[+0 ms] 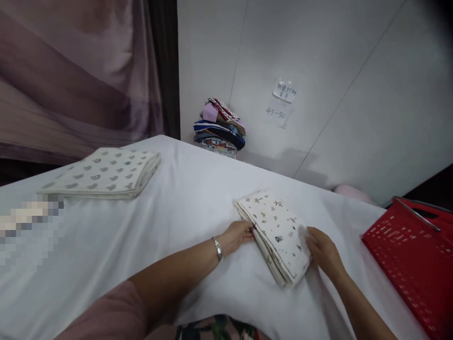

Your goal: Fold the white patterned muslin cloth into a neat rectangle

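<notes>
A folded white cloth [276, 231] with small brown and grey prints lies tilted in front of me, its layered edges facing left. My left hand [238, 236], with a silver bracelet at the wrist, grips the cloth's left edge between thumb and fingers. On the opposite side my right hand [323, 250] is closed on the right edge, its fingertips partly hidden by the fabric. Farther left, a second folded cloth [106, 172], white with grey rounded prints, rests flat, out of reach of both hands.
The surface is covered with a white sheet [191, 189]. A red plastic basket [410, 255] stands at the right. Beyond the far edge, a stack of folded fabrics [219, 127] sits by the wall, below paper notes [279, 111]. A curtain [71, 71] hangs at the left.
</notes>
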A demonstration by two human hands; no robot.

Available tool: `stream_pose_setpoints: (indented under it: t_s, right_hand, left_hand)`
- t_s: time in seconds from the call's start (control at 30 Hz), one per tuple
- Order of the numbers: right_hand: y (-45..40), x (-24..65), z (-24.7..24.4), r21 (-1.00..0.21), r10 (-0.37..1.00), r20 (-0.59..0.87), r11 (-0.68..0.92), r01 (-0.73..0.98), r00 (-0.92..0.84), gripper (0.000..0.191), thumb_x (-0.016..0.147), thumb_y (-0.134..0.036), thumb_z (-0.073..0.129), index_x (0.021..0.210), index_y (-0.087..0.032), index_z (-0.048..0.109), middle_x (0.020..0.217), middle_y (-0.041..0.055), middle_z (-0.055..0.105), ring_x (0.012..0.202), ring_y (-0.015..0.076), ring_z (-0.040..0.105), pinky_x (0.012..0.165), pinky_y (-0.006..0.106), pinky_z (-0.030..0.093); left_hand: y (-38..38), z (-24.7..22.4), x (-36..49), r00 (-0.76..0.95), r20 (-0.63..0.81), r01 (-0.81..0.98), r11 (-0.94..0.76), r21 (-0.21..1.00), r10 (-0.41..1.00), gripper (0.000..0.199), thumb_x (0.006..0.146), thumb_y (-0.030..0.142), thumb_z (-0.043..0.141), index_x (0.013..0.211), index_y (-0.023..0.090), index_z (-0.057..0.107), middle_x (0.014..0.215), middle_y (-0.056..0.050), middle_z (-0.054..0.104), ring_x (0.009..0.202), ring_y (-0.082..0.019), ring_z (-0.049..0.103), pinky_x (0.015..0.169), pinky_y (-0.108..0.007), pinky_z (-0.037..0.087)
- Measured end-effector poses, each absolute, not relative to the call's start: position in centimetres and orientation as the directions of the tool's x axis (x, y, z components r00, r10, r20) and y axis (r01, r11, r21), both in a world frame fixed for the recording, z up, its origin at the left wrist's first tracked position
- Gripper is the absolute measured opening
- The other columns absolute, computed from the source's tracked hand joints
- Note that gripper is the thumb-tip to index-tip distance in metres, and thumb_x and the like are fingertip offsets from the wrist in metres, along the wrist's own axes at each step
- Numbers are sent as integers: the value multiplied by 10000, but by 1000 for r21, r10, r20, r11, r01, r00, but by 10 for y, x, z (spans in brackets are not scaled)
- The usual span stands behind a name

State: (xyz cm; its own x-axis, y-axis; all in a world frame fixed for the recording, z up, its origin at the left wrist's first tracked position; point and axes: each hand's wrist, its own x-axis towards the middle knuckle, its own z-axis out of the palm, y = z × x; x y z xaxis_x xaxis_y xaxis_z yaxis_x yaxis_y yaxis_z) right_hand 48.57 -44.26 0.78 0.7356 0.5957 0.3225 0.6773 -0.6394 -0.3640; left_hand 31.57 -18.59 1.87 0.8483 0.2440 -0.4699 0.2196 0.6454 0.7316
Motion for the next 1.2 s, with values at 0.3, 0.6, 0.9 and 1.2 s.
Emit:
stream_pose_setpoints:
  t_s: [0.3,0.6,0.9,1.2]
  right_hand:
    - [-385,370,17,-293,814,343,-380,877,468,362,861,-334,487,1197,-207,533,1151,113,564,1050,253,520,893,427,457]
    - [-385,362,5,-170,783,395,-451,876,480,404,855,-241,464,1258,-217,455,1071,129,546,939,260,531,758,411,491]
    - [-390,366,14,-358,762,311,-460,813,568,363,880,-336,446,1218,-215,499,1073,93,572,980,225,540,826,358,474]
    - [-382,373,28,-506,735,161,-511,695,658,277,890,-373,404,945,-213,624,871,67,616,803,202,590,680,307,479]
  left_hand:
    - [-151,20,336,783,-398,64,575,816,477,146,748,114,591,889,84,612,908,-127,671,776,-152,639,817,-282,504]
    - [-118,7,363,687,-287,177,230,957,667,515,748,80,563,1244,75,420,1149,-185,567,889,-189,621,778,-288,493]
    - [-106,8,346,790,116,152,-375,915,602,364,729,77,531,1068,189,607,1221,-68,524,1127,-241,469,1021,-378,309]
    - [-105,6,340,874,450,-94,-846,525,183,376,799,52,415,1075,195,626,1182,-64,551,1116,-196,445,948,-347,396]
